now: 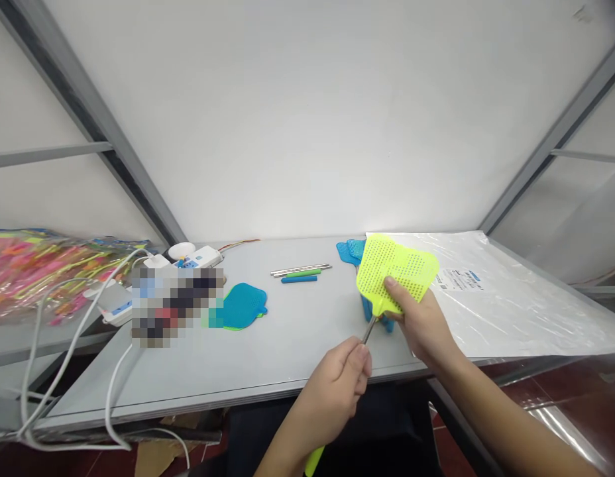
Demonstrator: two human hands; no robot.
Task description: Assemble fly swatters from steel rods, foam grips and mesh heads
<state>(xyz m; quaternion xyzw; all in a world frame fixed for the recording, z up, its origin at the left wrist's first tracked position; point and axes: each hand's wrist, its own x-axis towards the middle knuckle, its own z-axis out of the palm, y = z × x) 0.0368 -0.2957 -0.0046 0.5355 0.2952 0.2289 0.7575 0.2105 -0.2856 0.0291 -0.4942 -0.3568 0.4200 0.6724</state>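
Observation:
My left hand (337, 381) is closed around the metal rod (370, 330) of a fly swatter, whose yellow-green grip (315, 459) pokes out below the fist. At the rod's upper end is the perforated yellow-green swatter head (387, 265), tilted up above the table. My right hand (424, 321) pinches this head near its lower right edge, thumb on the near face. Behind it lie blue fly swatters (347, 252), partly hidden. Left of centre rests a small stack of loose heads, a blue swatter head (245, 305) on top and yellow-green showing beneath.
Metal rods (300, 270), a green grip (306, 273) and a blue grip (299, 279) lie mid-table. White plastic wrap (526, 298) covers the right side. Power strips (203, 256) with white cables (73, 358) and a bag of colourful pieces (49, 271) are at left.

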